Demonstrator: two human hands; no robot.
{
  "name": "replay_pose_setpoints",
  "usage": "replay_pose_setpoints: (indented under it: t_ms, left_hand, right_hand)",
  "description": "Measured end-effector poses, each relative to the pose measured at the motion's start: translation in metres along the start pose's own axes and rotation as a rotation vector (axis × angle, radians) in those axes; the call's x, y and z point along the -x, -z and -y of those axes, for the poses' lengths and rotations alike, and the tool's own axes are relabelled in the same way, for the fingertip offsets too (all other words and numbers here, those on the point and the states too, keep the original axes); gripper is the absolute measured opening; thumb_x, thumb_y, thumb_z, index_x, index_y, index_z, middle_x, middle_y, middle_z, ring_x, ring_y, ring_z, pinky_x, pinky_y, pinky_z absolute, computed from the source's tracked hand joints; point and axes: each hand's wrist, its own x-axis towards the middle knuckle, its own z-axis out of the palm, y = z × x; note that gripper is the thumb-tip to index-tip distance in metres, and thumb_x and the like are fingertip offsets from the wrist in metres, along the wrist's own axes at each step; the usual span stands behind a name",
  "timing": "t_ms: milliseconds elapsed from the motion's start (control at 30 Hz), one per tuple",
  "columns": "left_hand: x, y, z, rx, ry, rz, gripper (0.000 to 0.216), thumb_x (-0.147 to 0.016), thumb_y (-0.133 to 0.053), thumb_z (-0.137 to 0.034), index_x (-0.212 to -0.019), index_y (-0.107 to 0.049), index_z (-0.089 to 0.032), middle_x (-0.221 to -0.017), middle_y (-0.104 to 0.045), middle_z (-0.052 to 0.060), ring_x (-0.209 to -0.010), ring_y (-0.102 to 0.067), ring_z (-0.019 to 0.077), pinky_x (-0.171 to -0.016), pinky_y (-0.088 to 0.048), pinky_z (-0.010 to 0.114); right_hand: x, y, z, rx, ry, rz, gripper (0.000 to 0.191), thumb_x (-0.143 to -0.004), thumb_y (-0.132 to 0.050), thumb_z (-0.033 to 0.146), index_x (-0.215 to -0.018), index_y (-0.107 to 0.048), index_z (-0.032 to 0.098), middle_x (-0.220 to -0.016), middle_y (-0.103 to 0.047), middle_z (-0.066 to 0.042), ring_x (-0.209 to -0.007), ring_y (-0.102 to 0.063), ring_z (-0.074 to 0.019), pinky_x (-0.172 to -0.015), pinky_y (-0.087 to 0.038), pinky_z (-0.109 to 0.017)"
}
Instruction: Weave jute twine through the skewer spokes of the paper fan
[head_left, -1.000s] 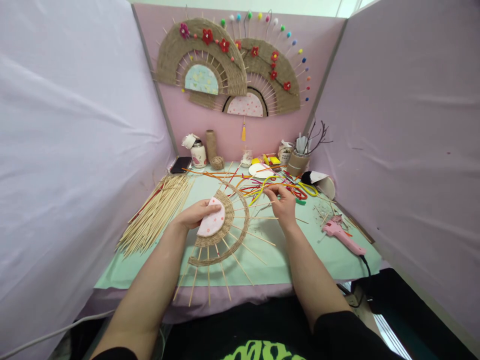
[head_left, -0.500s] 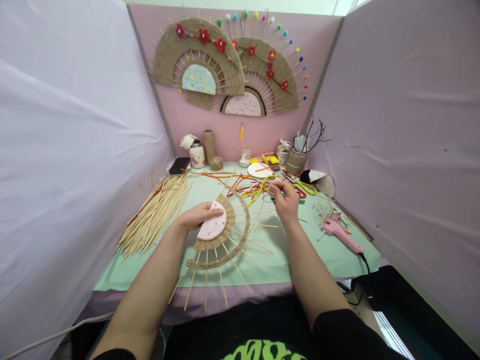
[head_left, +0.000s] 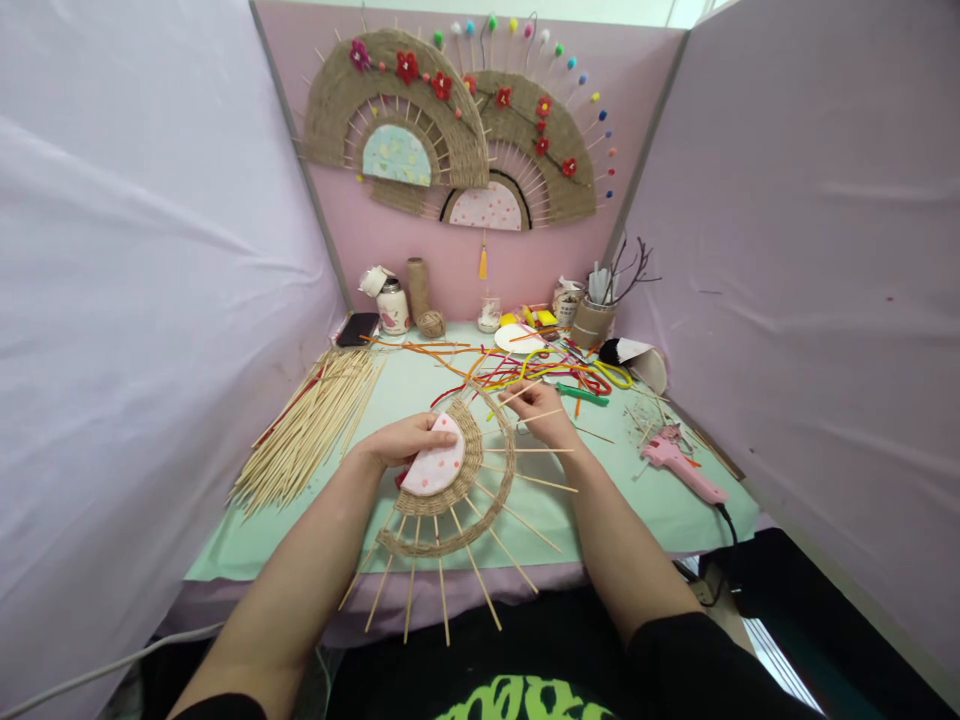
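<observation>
A half-round woven fan with a pink dotted centre and wooden spokes lies on the green mat. My left hand rests on the pink centre, fingers curled over its edge, holding the fan. My right hand is at the fan's upper right rim, fingers pinched together on a thin twine strand or spoke that I cannot make out clearly. Coloured pipe cleaners lie just behind my right hand.
A bundle of bamboo sticks lies left. A pink glue gun lies right, its cord running off the edge. Jars, a twine spool, a phone and a cup of tools line the back. Two finished fans hang on the wall.
The fan has turned and slid a little toward me and to the right. My right hand came back from the pipe cleaners to the fan's upper rim.
</observation>
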Motion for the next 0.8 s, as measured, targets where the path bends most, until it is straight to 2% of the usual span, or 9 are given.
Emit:
replay_pose_setpoints:
  t_ms: [133,400,533,700,800]
  left_hand:
    - [-0.002,-0.002,0.001,-0.042,0.006,0.027,0.045,-0.055,-0.08,-0.048,-0.068,-0.062,-0.009,-0.056,-0.063,0.004,-0.044,-0.054,0.0092,-0.039,-0.036,0.018]
    - [-0.004,-0.001,0.006,-0.04,0.004,0.054,0.044,-0.056,-0.08,-0.047,-0.07,-0.063,-0.01,-0.062,-0.065,0.006,-0.049,-0.057,0.0108,-0.043,-0.042,0.019]
    - [-0.006,0.001,0.01,-0.026,0.014,0.044,0.041,-0.058,-0.079,-0.044,-0.072,-0.063,-0.01,-0.062,-0.065,0.006,-0.049,-0.057,0.0111,-0.043,-0.041,0.019]
    - [-0.008,-0.002,0.012,-0.015,0.032,0.037,0.038,-0.06,-0.079,-0.043,-0.073,-0.064,-0.011,-0.064,-0.066,0.006,-0.05,-0.058,0.0117,-0.044,-0.042,0.02]
    - [-0.009,-0.007,0.012,-0.032,0.062,0.07,0.038,-0.059,-0.079,-0.043,-0.072,-0.064,-0.011,-0.063,-0.066,0.006,-0.049,-0.058,0.0117,-0.044,-0.041,0.02]
  right_hand:
    - [0.001,-0.001,0.001,0.024,-0.004,-0.03,0.028,-0.071,-0.064,0.044,-0.063,-0.062,0.017,-0.053,-0.052,0.002,-0.048,-0.041,-0.0104,-0.047,-0.034,-0.024]
    - [0.002,0.007,0.005,0.002,0.041,-0.161,0.026,-0.074,-0.063,0.044,-0.069,-0.062,0.019,-0.052,-0.05,0.003,-0.045,-0.042,-0.0107,-0.046,-0.036,-0.025]
    - [0.002,0.01,0.003,0.061,0.094,-0.258,0.025,-0.075,-0.063,0.043,-0.072,-0.064,0.019,-0.059,-0.057,0.002,-0.05,-0.046,-0.0115,-0.049,-0.039,-0.025]
    - [-0.001,0.019,0.001,0.171,0.238,-0.347,0.02,-0.082,-0.057,0.037,-0.083,-0.066,0.019,-0.078,-0.065,-0.004,-0.07,-0.057,-0.0169,-0.065,-0.045,-0.03]
    - [-0.004,0.027,0.001,0.234,0.316,-0.379,0.017,-0.083,-0.055,0.033,-0.084,-0.067,0.02,-0.082,-0.066,-0.005,-0.08,-0.059,-0.0193,-0.075,-0.045,-0.033]
